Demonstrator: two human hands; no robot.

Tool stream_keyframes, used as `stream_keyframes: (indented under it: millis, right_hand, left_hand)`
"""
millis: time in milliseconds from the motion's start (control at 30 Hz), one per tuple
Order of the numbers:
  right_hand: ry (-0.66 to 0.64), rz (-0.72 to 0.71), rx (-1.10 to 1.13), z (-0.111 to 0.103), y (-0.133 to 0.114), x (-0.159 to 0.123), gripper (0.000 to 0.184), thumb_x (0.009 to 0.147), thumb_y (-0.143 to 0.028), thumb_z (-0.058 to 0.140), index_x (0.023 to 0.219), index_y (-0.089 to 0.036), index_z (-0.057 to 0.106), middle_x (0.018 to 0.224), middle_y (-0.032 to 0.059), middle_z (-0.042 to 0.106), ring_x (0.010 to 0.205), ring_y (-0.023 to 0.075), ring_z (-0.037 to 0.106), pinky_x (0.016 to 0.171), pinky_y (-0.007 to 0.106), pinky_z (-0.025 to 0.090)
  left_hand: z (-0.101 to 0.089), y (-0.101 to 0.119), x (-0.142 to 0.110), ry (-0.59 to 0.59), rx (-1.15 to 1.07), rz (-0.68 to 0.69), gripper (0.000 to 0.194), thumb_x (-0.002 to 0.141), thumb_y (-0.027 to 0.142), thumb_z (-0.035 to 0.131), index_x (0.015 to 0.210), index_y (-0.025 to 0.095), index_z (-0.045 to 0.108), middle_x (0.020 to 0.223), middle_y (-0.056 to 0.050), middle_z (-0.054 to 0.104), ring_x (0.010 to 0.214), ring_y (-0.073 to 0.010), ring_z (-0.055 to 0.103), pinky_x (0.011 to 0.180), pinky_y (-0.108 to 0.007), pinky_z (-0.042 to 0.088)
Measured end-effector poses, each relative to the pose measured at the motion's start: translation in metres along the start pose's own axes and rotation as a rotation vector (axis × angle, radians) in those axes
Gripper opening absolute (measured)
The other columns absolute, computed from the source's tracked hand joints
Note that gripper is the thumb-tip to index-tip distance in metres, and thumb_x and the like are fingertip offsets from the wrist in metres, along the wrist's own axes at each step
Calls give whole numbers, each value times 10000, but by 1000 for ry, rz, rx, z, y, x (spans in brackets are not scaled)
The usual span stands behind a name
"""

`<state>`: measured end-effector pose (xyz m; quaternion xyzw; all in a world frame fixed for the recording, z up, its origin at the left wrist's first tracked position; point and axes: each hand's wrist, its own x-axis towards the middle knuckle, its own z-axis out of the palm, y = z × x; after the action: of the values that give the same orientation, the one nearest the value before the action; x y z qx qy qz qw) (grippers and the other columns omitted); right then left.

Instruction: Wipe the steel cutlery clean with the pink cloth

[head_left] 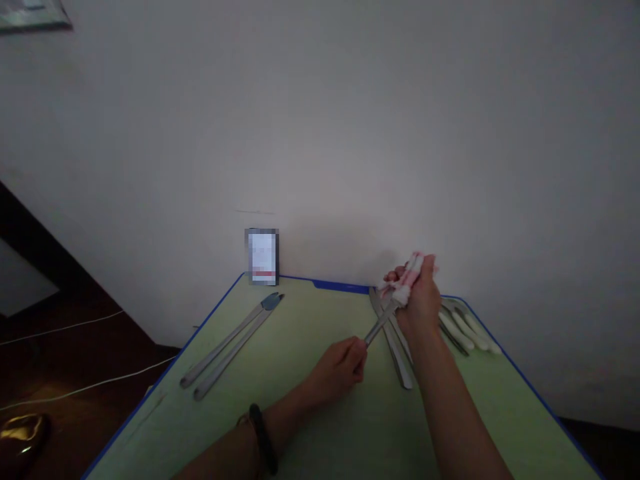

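Note:
My left hand [343, 361] is closed around the near end of a slim metal utensil [380, 325], which points up and away to the right. Its far end is covered by a pink-and-white cloth [410, 277], so I cannot tell what kind of utensil it is. My right hand [423, 300] grips that cloth around the covered end. Below the held utensil, a table knife [399, 357] lies on the green tabletop [310, 307], with another metal piece beside it, partly hidden by my right hand and wrist.
Two long metal utensils with spoon-like heads [235, 343] lie on the left. Several white-handled pieces of cutlery [465, 327] lie at the right, next to thin dark ones. A lit phone [263, 257] leans on the wall [330, 133]. White cables [100, 382] run on the floor.

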<state>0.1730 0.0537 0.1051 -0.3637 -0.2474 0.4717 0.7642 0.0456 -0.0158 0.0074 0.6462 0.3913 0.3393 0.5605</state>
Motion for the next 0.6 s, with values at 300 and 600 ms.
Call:
stream_keyframes:
  millis: [300, 600]
  right_hand:
    - [-212, 144, -369, 3, 47, -12, 611, 777, -725, 419, 588, -169, 589, 450, 10, 591, 361, 118, 532, 362, 221, 407]
    - [-63, 97, -213, -1, 27, 11, 533, 696, -710, 556, 723, -180, 595, 575, 5, 646, 448, 139, 575, 376, 238, 435]
  left_hand:
    - [-9, -5, 6, 192, -5, -62, 524, 877, 665, 248, 633, 216, 361, 527, 66, 331, 479, -102, 320, 486, -253, 277]
    - [-32, -4, 16, 120, 45, -109, 554, 853, 674, 284, 556, 212, 362, 493, 54, 325, 472, -103, 319, 486, -258, 253]
